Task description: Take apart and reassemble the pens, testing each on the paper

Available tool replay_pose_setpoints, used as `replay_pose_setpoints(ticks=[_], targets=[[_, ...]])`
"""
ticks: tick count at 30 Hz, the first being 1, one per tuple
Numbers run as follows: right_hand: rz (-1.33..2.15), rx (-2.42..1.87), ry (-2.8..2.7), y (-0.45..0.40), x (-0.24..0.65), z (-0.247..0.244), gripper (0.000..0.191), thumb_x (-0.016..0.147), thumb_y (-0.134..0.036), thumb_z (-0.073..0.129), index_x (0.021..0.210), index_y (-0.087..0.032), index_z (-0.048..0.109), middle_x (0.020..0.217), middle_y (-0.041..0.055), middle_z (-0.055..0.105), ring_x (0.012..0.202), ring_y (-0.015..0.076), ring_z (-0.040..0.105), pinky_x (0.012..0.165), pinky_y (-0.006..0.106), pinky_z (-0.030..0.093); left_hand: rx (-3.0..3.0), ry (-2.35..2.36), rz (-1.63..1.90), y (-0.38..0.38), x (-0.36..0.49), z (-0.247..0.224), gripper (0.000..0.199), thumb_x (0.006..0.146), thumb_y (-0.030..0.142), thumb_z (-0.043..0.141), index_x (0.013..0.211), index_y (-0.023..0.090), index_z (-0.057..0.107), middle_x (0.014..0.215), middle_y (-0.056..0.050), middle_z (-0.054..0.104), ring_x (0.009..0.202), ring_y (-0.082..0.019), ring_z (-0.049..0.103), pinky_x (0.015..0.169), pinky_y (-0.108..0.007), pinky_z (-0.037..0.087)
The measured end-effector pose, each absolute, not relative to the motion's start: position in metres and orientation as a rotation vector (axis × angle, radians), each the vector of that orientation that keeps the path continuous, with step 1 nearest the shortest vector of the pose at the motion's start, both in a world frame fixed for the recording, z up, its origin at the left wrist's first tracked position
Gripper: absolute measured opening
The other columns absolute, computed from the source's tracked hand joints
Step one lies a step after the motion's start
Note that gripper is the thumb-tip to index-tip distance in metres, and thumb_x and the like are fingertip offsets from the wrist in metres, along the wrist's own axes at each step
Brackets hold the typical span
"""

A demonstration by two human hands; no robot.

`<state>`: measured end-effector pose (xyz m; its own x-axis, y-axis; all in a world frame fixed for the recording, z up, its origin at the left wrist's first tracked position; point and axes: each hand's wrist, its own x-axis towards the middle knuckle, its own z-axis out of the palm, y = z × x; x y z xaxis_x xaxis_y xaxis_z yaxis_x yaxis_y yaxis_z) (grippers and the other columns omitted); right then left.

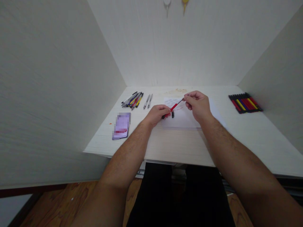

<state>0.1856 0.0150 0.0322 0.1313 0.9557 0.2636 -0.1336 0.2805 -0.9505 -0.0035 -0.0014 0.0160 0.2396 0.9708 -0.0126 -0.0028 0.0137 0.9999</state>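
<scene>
My left hand point(158, 114) grips the lower end of a red pen barrel point(173, 107) above a white sheet of paper point(183, 118). My right hand point(197, 105) pinches a thin dark refill point(180, 101) that sticks out of the barrel's upper end. A small black pen part point(172, 114) hangs or lies just below the barrel, beside my left fingers. Both hands hover over the middle of the white desk point(180, 145).
A pile of several pens point(133, 100) lies at the back left, with two grey pens point(148, 101) beside it. A row of several red, yellow and blue pens point(245, 103) lies at the right. A blurred card or booklet point(121, 126) rests at the left. White walls enclose the desk.
</scene>
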Motion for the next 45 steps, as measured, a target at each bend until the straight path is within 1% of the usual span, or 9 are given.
replay_pose_setpoints(ticks=[5, 13, 18, 24, 34, 39, 45], targets=[[1.027, -0.918, -1.193, 0.0147, 0.182, 0.0298, 0.017, 0.065, -0.024, 0.076, 0.07, -0.019, 0.061, 0.065, -0.0002, 0.064, 0.048, 0.0061, 0.048, 0.041, 0.02, 0.032, 1.299, 1.003, 1.026, -0.0014, -0.0028, 0.0157, 0.012, 0.063, 0.023, 0.069, 0.068, 0.013, 0.069, 0.058, 0.0, 0.06, 0.052, -0.009, 0.047, 0.053, -0.025, 0.032], [1.113, -0.898, -1.211, 0.0114, 0.1813, 0.0305, 0.023, 0.065, -0.03, 0.077, 0.069, -0.02, 0.057, 0.065, -0.0004, 0.066, 0.045, 0.0056, 0.045, 0.04, 0.02, 0.03, 1.283, 1.001, 1.046, -0.0024, -0.0021, 0.017, 0.013, 0.061, 0.024, 0.071, 0.067, 0.012, 0.07, 0.055, 0.0, 0.06, 0.051, -0.008, 0.046, 0.053, -0.025, 0.032], [1.16, -0.87, -1.199, 0.0104, 0.182, 0.0315, 0.024, 0.065, -0.031, 0.077, 0.068, -0.02, 0.056, 0.066, -0.0004, 0.066, 0.044, 0.0053, 0.044, 0.039, 0.02, 0.03, 1.288, 0.992, 1.054, -0.0017, -0.003, 0.0159, 0.013, 0.061, 0.025, 0.071, 0.066, 0.013, 0.07, 0.058, -0.001, 0.061, 0.053, -0.009, 0.047, 0.054, -0.025, 0.033], [1.086, -0.907, -1.242, 0.0108, 0.1824, 0.0319, 0.023, 0.066, -0.033, 0.077, 0.068, -0.02, 0.057, 0.064, -0.0008, 0.064, 0.043, 0.0048, 0.041, 0.039, 0.021, 0.029, 1.293, 1.006, 1.061, 0.0007, -0.004, 0.0137, 0.015, 0.061, 0.027, 0.071, 0.066, 0.013, 0.07, 0.056, 0.0, 0.059, 0.052, -0.009, 0.046, 0.054, -0.025, 0.033], [0.944, -0.93, -1.205, 0.0135, 0.1823, 0.0312, 0.016, 0.068, -0.027, 0.073, 0.07, -0.02, 0.059, 0.063, -0.0013, 0.063, 0.045, 0.006, 0.042, 0.041, 0.021, 0.03, 1.314, 1.082, 1.056, 0.0007, -0.0036, 0.0143, 0.012, 0.062, 0.025, 0.069, 0.067, 0.014, 0.07, 0.055, 0.001, 0.057, 0.052, -0.009, 0.044, 0.053, -0.026, 0.031], [0.946, -0.958, -1.251, 0.0104, 0.1801, 0.0314, 0.015, 0.068, -0.027, 0.073, 0.067, -0.02, 0.059, 0.059, -0.0016, 0.061, 0.045, 0.0061, 0.042, 0.041, 0.021, 0.03, 1.324, 1.11, 1.09, 0.0011, -0.0044, 0.0144, 0.015, 0.061, 0.025, 0.069, 0.069, 0.013, 0.07, 0.058, 0.0, 0.059, 0.055, -0.009, 0.047, 0.055, -0.025, 0.033], [1.037, -0.931, -1.199, 0.0105, 0.1802, 0.0302, 0.018, 0.067, -0.025, 0.074, 0.068, -0.02, 0.057, 0.061, -0.0007, 0.064, 0.043, 0.0057, 0.042, 0.039, 0.021, 0.03, 1.373, 1.089, 1.09, -0.0003, -0.0049, 0.0146, 0.012, 0.063, 0.023, 0.066, 0.068, 0.013, 0.07, 0.057, 0.001, 0.057, 0.054, -0.009, 0.045, 0.055, -0.025, 0.033]])
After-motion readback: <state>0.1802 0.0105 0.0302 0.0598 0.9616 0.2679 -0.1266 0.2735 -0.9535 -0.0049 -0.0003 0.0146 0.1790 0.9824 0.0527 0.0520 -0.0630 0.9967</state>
